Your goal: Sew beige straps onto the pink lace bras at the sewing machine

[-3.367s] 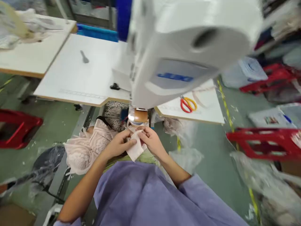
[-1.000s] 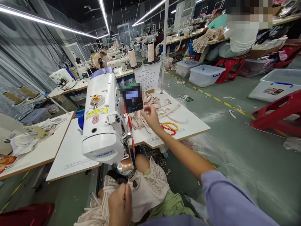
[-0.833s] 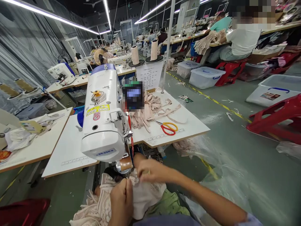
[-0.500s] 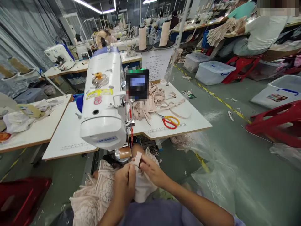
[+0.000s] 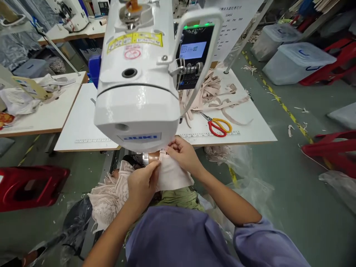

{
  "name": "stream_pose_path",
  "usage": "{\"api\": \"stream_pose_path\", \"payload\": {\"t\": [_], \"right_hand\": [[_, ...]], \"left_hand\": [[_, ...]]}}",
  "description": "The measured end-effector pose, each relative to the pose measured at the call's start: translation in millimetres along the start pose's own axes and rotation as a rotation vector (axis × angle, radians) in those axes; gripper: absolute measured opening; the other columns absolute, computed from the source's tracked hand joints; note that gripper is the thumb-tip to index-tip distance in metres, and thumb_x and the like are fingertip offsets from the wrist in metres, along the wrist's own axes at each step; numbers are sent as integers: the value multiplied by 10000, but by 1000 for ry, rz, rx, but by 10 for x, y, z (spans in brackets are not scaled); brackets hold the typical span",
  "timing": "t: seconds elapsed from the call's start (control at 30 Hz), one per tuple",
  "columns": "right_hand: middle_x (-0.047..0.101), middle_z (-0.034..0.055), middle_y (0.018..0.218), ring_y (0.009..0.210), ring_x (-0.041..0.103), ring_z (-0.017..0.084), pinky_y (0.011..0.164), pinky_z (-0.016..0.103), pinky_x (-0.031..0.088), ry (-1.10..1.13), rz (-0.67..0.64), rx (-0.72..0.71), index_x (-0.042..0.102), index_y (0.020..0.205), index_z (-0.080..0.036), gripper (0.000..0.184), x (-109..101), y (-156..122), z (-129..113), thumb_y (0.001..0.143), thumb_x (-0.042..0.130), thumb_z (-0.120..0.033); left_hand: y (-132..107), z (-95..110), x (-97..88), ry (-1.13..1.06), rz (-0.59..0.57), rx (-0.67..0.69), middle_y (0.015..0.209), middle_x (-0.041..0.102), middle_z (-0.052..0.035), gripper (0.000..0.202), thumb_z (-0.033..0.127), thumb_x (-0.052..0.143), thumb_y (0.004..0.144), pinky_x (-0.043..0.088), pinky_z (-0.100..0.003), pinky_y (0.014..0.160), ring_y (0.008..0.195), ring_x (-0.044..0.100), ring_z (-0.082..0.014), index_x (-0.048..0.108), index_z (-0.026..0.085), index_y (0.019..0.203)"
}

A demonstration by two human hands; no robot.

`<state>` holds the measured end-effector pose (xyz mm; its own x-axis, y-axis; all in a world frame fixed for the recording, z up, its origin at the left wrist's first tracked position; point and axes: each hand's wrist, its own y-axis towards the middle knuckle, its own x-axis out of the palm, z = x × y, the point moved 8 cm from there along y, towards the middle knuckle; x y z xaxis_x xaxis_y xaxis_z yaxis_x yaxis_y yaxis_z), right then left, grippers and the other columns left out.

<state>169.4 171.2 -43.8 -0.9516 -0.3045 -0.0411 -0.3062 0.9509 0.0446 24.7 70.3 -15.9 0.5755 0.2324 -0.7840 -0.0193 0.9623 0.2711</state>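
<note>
Both hands hold a pale beige garment piece (image 5: 175, 175) below the head of a white JUKI sewing machine (image 5: 136, 107). My left hand (image 5: 142, 182) pinches its left edge between thumb and fingers. At its upper edge, close under the machine head, my right hand (image 5: 183, 154) is closed on the cloth. The cloth's top end lies by the machine's cylinder arm (image 5: 153, 157); the needle is hidden behind the head. Beige lace bras (image 5: 107, 198) are heaped left of my left hand.
Scissors (image 5: 218, 125) with red and yellow handles lie on the white table (image 5: 256, 135), beside a bundle of beige straps (image 5: 210, 87). A red stool (image 5: 33, 187) stands at left, another red stool (image 5: 332, 150) at right. Lidded plastic boxes (image 5: 299, 61) sit on the floor.
The view has moved closer to the machine and tilted down. My hands have brought the cloth up under the machine head; its raised strip end now lies by the cylinder arm.
</note>
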Motion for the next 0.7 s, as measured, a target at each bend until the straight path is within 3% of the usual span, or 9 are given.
{"api": "stream_pose_path", "payload": {"t": [0.07,0.17,0.4,0.7], "right_hand": [[567,-38,677,610,522,123,577,244,417,-15,-37,-19,569,860,-220,174,22,87,-4,863,640,-379],[614,-24,708,667,567,147,631,268,465,-90,-56,-64,581,858,-223,129,47,194,-95,850,634,-341],[553,-30,611,655,546,178,698,338,485,-244,-83,-119,531,741,-237,169,87,330,-259,855,614,-329],[499,-20,612,620,494,175,641,331,464,-292,-88,-107,515,715,-245,211,86,366,-305,871,606,-355]], "left_hand": [[24,20,-9,147,5,81,714,732,-26,333,338,442,1019,351,-249,568,598,634,-144,740,215,1099],[79,-1,-38,259,5,83,632,702,-19,385,379,412,1033,299,-255,528,537,597,-142,750,222,1130],[160,-49,-109,266,-11,54,651,716,-14,388,390,411,1033,299,-254,519,532,587,-144,746,243,1159],[199,-81,-97,285,-39,61,740,753,-42,411,400,393,1038,343,-248,547,633,664,-162,749,221,1143]]}}
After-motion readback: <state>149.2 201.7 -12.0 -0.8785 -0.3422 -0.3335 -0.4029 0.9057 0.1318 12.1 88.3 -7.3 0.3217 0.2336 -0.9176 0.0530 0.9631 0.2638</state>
